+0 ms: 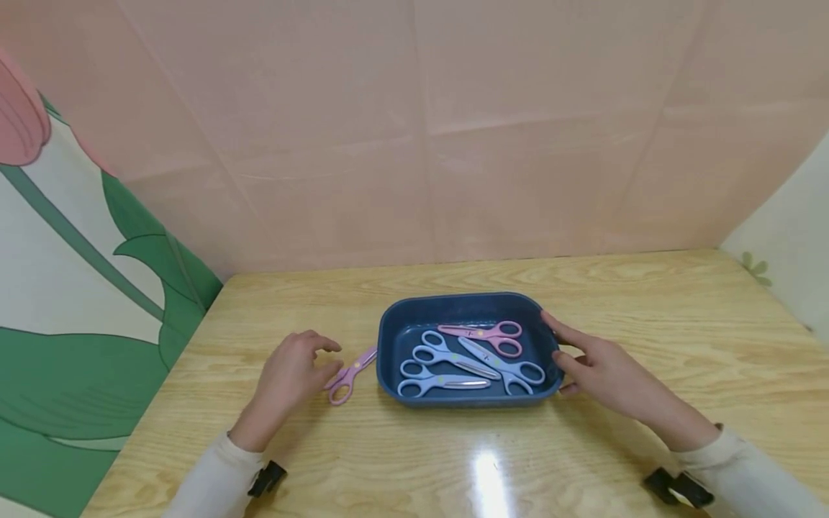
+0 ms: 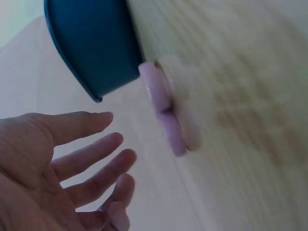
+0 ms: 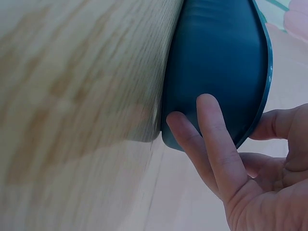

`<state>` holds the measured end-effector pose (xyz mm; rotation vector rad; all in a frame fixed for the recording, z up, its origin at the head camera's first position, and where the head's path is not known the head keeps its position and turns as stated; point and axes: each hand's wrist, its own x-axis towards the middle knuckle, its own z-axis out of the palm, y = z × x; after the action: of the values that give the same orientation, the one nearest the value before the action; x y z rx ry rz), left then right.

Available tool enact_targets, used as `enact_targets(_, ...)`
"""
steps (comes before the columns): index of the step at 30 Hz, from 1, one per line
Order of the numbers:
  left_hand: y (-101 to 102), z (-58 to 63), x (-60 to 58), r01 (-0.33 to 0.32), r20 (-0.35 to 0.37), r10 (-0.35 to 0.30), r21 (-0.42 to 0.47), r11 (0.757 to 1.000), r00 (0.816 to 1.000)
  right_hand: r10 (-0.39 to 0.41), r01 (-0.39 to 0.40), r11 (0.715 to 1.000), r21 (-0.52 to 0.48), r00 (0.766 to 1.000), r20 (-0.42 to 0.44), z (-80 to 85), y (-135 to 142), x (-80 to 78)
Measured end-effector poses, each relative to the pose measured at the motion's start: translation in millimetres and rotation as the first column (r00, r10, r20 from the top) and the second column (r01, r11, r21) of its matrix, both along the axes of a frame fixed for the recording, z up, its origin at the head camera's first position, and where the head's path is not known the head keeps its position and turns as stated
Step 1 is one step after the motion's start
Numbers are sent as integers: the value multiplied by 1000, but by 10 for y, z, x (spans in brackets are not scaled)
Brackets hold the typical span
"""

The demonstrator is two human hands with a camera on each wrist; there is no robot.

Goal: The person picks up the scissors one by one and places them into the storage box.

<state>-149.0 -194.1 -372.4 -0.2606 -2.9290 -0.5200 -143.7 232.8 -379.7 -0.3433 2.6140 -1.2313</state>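
Observation:
A dark blue tray (image 1: 463, 401) sits on the table with a pink pair of scissors (image 1: 482, 332) and several light blue scissors (image 1: 447, 383) inside. My right hand (image 1: 605, 370) grips its right end. In the right wrist view, two fingers (image 3: 211, 120) lie against the outer wall while others reach over the rim. Left of the tray lies a purple-pink pair of scissors (image 1: 352, 374), its blade end at the tray's wall. My left hand (image 1: 294, 374) hovers beside its handles, fingers loosely bent and holding nothing. Those handles (image 2: 156, 89) appear past the fingertips in the left wrist view.
The wood-grain table (image 1: 337, 475) meets a pink-covered wall (image 1: 421, 144) at the back. A painted wall with green leaves (image 1: 65, 388) stands at the left, a pale wall (image 1: 790, 237) at the right. Black clips (image 1: 265, 478) are at the sleeves.

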Motion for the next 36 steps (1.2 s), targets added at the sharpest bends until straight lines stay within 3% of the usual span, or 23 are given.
enact_targets(11,-81,-77,31,23,167,-2,-122,992,986,-2,2,1000,-1,1000,3,-26,-5,18)
enact_targets(21,-70,-124,9,22,189,18,-207,978,982,-8,8,1000,8,1000,-14,-23,-4,13)
enact_targets(36,-58,-115,21,7,179,27,-190,982,983,-5,5,1000,19,1000,20,1,7,3)
